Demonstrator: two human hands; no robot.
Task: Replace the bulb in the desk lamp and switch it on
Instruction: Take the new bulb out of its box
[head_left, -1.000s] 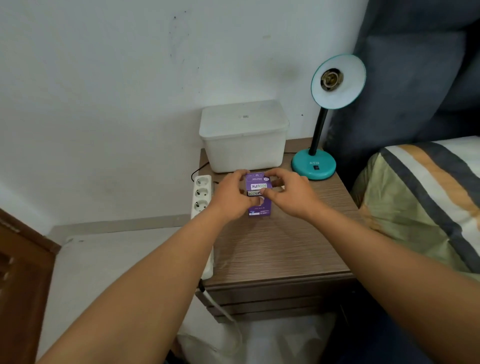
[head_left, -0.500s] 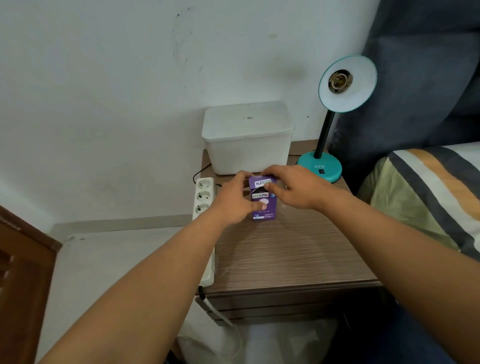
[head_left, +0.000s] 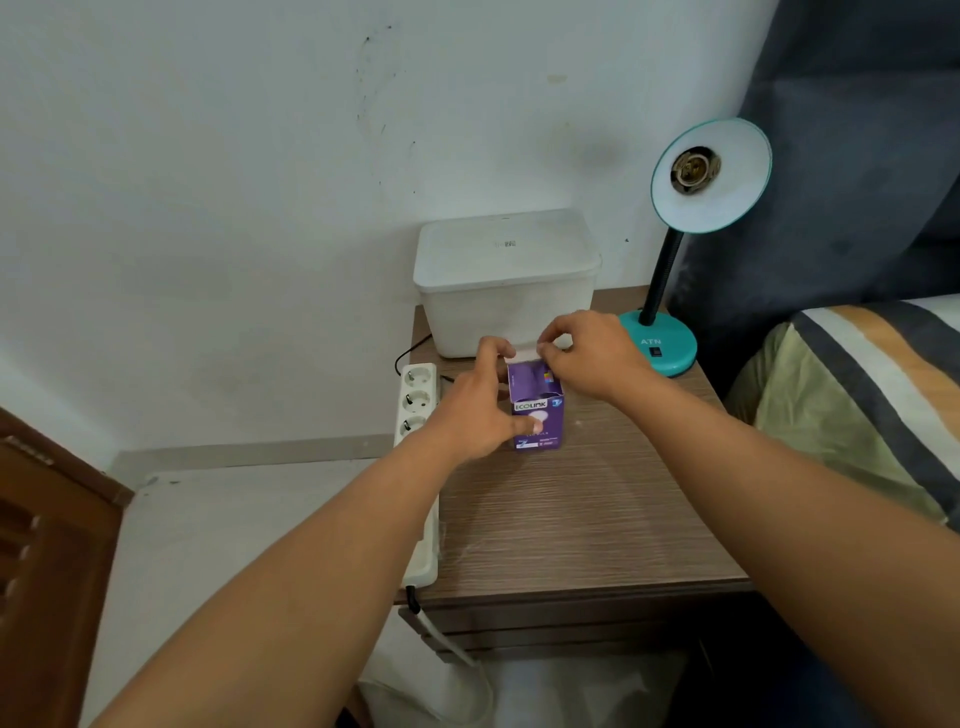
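A purple bulb box (head_left: 540, 410) stands upright on the wooden nightstand (head_left: 576, 514). My left hand (head_left: 475, 410) grips its left side, thumb across the front. My right hand (head_left: 589, 358) pinches the white top flap of the box, lifted open. The bulb inside is hidden. The teal desk lamp (head_left: 675, 244) stands at the back right of the nightstand, its shade tilted towards me and its socket (head_left: 695, 169) bare, with no bulb in it. A small switch (head_left: 656, 352) sits on the lamp's round base.
A white lidded plastic bin (head_left: 506, 280) stands against the wall behind the box. A white power strip (head_left: 415, 467) lies along the nightstand's left edge. A bed with a striped cover (head_left: 857, 405) lies to the right, a wooden door (head_left: 47, 571) to the left.
The box went from lying flat to standing upright. My right hand has pulled the top flap open. The camera has shifted a little to the left.
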